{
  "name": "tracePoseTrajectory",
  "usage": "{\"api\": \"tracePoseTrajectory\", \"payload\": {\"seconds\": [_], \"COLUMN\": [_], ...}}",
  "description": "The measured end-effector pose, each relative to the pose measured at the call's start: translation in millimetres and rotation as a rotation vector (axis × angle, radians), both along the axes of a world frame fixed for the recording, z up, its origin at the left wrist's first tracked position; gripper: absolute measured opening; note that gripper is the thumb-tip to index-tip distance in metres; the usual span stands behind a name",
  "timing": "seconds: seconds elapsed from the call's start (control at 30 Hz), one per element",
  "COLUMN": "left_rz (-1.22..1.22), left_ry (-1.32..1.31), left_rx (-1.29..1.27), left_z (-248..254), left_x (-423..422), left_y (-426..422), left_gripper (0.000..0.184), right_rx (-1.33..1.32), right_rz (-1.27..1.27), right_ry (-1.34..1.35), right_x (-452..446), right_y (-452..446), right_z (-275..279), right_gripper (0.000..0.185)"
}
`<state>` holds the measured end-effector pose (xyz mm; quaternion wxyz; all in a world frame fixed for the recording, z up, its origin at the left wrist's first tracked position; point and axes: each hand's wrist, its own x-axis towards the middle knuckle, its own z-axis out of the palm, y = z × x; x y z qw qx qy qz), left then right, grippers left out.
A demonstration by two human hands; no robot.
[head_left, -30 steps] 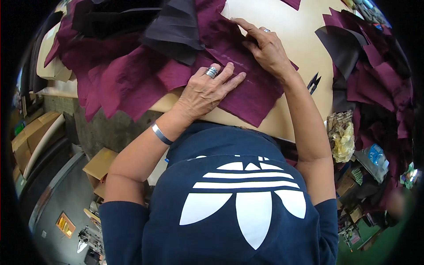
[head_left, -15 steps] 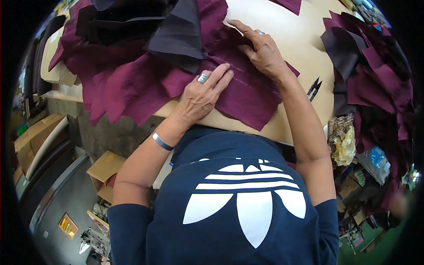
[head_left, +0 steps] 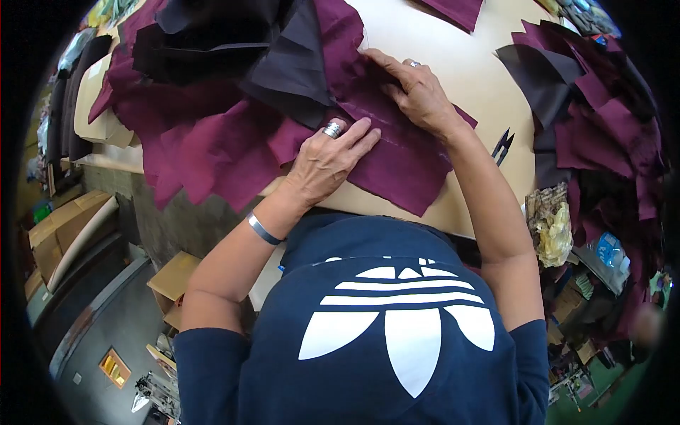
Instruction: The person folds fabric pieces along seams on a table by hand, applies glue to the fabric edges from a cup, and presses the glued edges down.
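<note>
A burgundy cloth panel [head_left: 404, 173] lies on the table under both hands, with pale stitch-like lines running across it. My left hand [head_left: 329, 159], with a ring and a bracelet, rests on it with fingers laid out and slightly apart. Up and to the right, my right hand [head_left: 418, 95] stretches its index finger to the panel's upper edge. Its thumb is held apart on the cloth, and the other fingers are partly hidden. A thin pale thread seems to show beside that fingertip. Dark fabric pieces [head_left: 294, 78] overlap the burgundy cloth left of my hands.
Black thread snips [head_left: 503, 146] lie on the table [head_left: 506, 106] right of my right forearm. More burgundy and dark cloth [head_left: 602, 134] hangs over the right side. A crumpled yellowish plastic bag [head_left: 552, 230] sits by the table edge. Cardboard boxes [head_left: 170, 280] stand at lower left.
Both hands appear slightly lower in view, along with the burgundy panel; part of this is a small camera shift. My left hand's fingers have spread slightly and drawn back.
</note>
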<state>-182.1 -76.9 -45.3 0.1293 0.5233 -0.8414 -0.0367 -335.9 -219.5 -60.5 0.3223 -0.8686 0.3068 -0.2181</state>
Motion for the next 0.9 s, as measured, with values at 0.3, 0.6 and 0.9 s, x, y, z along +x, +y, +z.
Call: {"api": "tracePoseTrajectory", "payload": {"seconds": [0.3, 0.6, 0.9], "left_rz": [0.047, 0.123, 0.089], "left_ry": [0.072, 0.028, -0.039], "left_rx": [-0.077, 0.015, 0.013], "left_z": [-11.3, -0.5, 0.3], "left_x": [12.7, 7.2, 11.2], "left_y": [5.1, -7.0, -3.1], "left_gripper": [0.031, 0.042, 0.047], "right_rx": [-0.088, -0.013, -0.055], "right_rz": [-0.079, -0.041, 0.012], "right_ry": [0.060, -0.018, 0.145], "right_x": [12.0, 12.5, 3.1], "right_y": [2.1, 0.4, 1.2], "right_z": [-2.2, -3.7, 9.4], "right_gripper": [0.069, 0.069, 0.089]}}
